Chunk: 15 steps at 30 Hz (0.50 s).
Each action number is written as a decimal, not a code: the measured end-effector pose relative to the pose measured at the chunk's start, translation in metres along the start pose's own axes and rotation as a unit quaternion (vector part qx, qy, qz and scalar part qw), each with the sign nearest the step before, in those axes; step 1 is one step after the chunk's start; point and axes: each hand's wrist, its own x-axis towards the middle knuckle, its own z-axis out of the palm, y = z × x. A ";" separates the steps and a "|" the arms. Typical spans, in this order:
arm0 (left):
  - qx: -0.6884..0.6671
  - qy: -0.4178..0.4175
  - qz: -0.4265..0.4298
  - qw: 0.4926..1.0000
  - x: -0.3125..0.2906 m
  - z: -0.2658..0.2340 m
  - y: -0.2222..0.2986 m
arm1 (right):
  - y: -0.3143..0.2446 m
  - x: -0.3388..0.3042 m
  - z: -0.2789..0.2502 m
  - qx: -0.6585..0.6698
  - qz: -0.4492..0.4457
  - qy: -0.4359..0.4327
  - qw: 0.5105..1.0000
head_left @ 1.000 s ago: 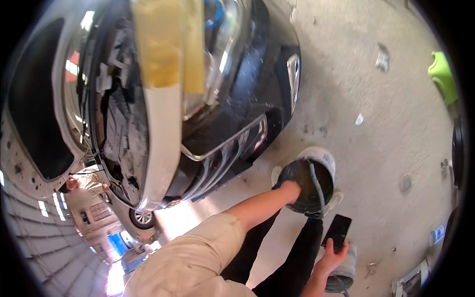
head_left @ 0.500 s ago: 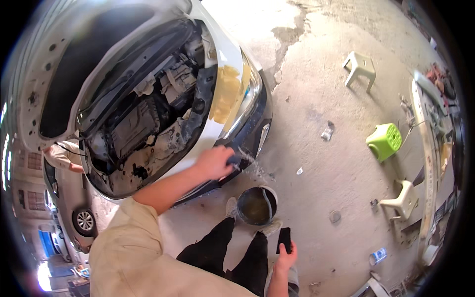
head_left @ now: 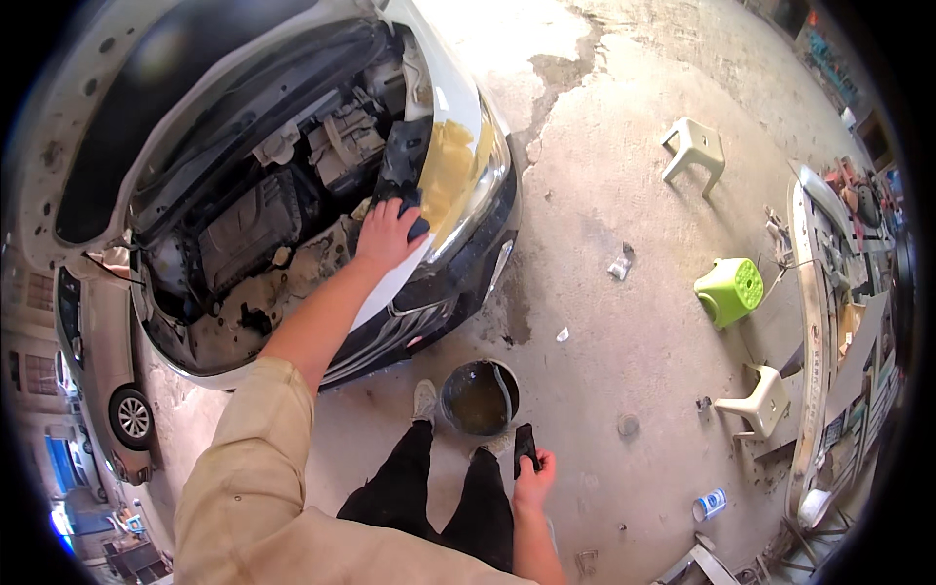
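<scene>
My left hand (head_left: 386, 234) is closed on a dark blue pad (head_left: 417, 222), pressing it against the front panel of a white car beside its engine bay. A yellowish filler patch (head_left: 450, 175) lies just above the pad, with the headlight (head_left: 487, 203) to its right. My right hand (head_left: 534, 478) hangs low near my leg, fingers wrapped round a flat black rectangular thing (head_left: 526, 450) whose kind I cannot make out. A dark bucket (head_left: 480, 400) with murky water stands on the floor by my shoes.
The raised hood (head_left: 107, 127) leans over the engine bay (head_left: 263, 214) at left. Rightward stand a cream stool (head_left: 696, 146), a green stool (head_left: 731, 291) and another cream stool (head_left: 759, 402). A blue-and-white can (head_left: 710, 504) lies nearer. A car bumper (head_left: 807, 331) and scrap line the right.
My left hand has moved up from the bumper corner, where water was splashing, to the panel by the filler patch. The right hand still holds the black thing. The view has shifted slightly.
</scene>
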 end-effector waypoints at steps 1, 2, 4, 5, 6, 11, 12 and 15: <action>0.010 -0.003 0.005 1.000 0.013 -0.006 0.001 | -0.003 -0.002 0.002 -0.012 0.034 -0.020 0.999; 0.019 -0.005 0.004 1.000 0.022 -0.003 -0.001 | 0.006 -0.002 0.000 -0.023 0.034 -0.033 0.999; 0.036 -0.007 0.010 0.999 0.043 0.001 0.000 | 0.027 0.000 -0.003 -0.042 0.032 -0.053 0.997; 0.050 -0.010 0.016 0.999 0.054 0.000 0.001 | 0.033 -0.002 -0.003 -0.056 0.037 -0.059 0.996; 0.058 -0.015 -0.007 0.998 0.064 0.001 0.003 | 0.034 -0.004 0.000 -0.071 0.043 -0.066 0.994; 0.057 -0.018 -0.058 0.997 0.127 0.000 -0.006 | 0.022 -0.006 0.043 -0.135 -0.026 -0.076 0.988; 0.053 -0.019 -0.056 0.997 0.138 0.001 -0.009 | 0.020 -0.001 0.054 -0.162 -0.035 -0.083 0.983; -0.017 -0.017 -0.098 0.995 0.171 0.004 -0.020 | 0.025 0.030 0.097 -0.160 -0.076 -0.110 0.978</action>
